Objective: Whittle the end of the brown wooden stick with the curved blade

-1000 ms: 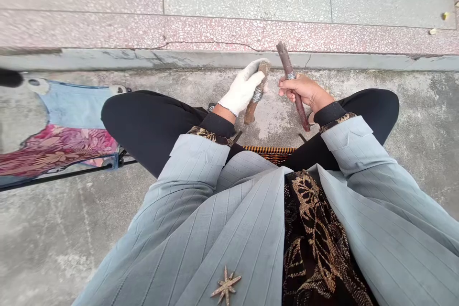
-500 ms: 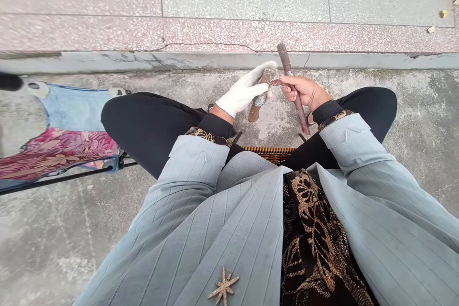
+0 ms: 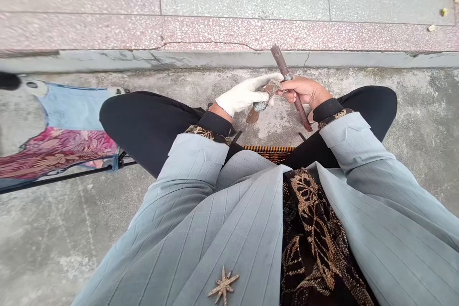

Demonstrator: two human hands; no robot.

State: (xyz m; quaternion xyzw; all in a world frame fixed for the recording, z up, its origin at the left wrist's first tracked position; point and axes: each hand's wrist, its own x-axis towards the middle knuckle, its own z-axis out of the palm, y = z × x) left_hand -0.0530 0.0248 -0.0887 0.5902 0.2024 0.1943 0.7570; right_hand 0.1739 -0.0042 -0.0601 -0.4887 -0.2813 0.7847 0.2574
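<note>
My left hand [image 3: 244, 93], in a white glove, is closed round a short brown piece of wood [image 3: 253, 115] with wire wound about its middle. Bare, my right hand [image 3: 303, 90] grips a longer reddish-brown stick [image 3: 299, 110] that slants from upper left to lower right. Some wire is also wrapped round the stick near its upper part. Between the two hands, loose thin wire [image 3: 275, 87] loops close to my fingertips. The hands are nearly touching, and my fingers partly hide the wire.
A low concrete kerb [image 3: 201, 60] with pinkish terrazzo above it runs across in front of me. On the left stands a folding seat with blue and pink fabric [image 3: 71, 143]. A woven wicker edge [image 3: 270, 152] shows between my legs.
My left hand has moved slightly right, closer to my right hand, with the short wood. The long stick has tilted a little more to the left at its top.
</note>
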